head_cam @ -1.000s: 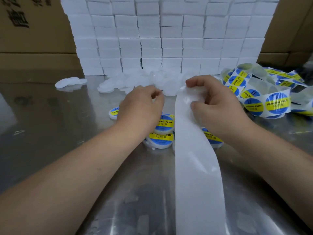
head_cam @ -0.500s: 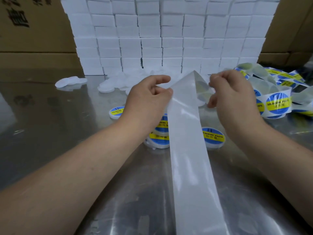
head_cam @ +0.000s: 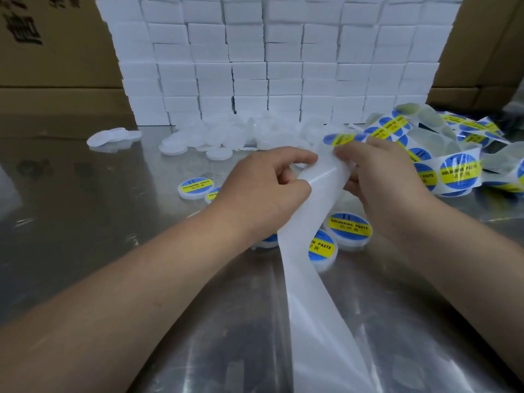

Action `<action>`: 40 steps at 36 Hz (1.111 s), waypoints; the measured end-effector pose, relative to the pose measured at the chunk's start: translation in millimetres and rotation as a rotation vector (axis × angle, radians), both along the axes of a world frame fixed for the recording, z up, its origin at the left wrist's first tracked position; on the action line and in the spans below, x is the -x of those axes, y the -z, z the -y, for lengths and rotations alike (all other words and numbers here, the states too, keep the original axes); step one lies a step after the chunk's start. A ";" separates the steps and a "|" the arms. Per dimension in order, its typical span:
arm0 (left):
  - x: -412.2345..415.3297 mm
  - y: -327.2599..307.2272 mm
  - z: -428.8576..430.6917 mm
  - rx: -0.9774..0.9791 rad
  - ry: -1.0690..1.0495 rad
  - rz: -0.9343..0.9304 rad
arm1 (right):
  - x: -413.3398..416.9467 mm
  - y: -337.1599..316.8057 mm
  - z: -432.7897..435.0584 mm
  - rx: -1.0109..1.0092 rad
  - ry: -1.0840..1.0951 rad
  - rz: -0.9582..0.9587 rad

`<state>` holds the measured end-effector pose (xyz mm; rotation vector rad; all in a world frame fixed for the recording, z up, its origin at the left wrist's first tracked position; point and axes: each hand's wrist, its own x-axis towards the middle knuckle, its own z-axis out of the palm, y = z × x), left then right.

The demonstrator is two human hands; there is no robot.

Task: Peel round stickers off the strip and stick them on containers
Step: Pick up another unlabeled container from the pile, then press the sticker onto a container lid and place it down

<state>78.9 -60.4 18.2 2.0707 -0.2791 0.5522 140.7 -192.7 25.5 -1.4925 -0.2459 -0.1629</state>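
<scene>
At far left we record a brown carton (head_cam: 51,52) standing behind the reflective metal surface (head_cam: 85,236), with a few loose white discs (head_cam: 113,136) lying on the surface near it. A wall of stacked white boxes (head_cam: 269,66) fills the back centre, and a pile of unlabelled containers (head_cam: 224,136) lies at its foot. One labelled container (head_cam: 195,187) sits flat just left of the left hand (head_cam: 263,191). That hand has its fingers curled, with thumb and forefinger pinching the left edge of the strip (head_cam: 314,285). The strip's bare white backing runs from the near edge of the surface up to both hands. The right hand (head_cam: 388,188) grips the strip's upper end from the right, fingers bent around it. A blue-and-yellow sticker (head_cam: 344,138) shows just above those fingers; it is blurred, and we cannot tell whether it has lifted from the backing. Two more labelled containers (head_cam: 350,228) lie beside the strip below the right hand. At far right a loose heap of sticker strip (head_cam: 456,165) rests on the surface.
</scene>
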 end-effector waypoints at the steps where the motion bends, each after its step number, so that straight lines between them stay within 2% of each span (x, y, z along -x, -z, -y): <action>1: -0.1 0.1 0.1 -0.008 -0.006 -0.007 | 1.0 0.3 -0.1 0.010 -0.003 0.030; 8: -0.7 2.1 -1.5 -0.094 -0.080 -0.018 | 12.7 -2.2 -2.7 -0.026 -0.223 0.175; 11: -0.6 2.5 -1.7 -0.193 -0.119 -0.039 | 14.3 -2.8 -1.7 -0.072 -0.268 0.177; 18: 3.9 -4.1 0.6 -0.387 -0.282 -0.063 | 6.7 -3.4 2.4 -0.084 -0.122 0.096; 23: -10.3 -20.3 -14.5 -0.115 -0.390 -0.055 | 7.7 0.4 -0.5 -0.008 -0.088 0.107; 26: -30.8 -29.6 -31.8 -0.132 -0.465 -0.044 | 8.0 2.4 -1.7 0.015 -0.076 0.100; 29: -56.5 -36.2 -49.8 -0.271 -0.509 -0.086 | 6.8 3.9 -1.8 0.070 -0.047 0.111; 37: -123.9 -18.1 -55.4 -0.787 -0.331 -0.339 | 4.4 9.4 -2.6 0.171 0.012 0.170; 40: -147.1 -17.0 -56.3 -0.951 -0.365 -0.368 | 3.2 10.9 -1.3 0.199 0.032 0.197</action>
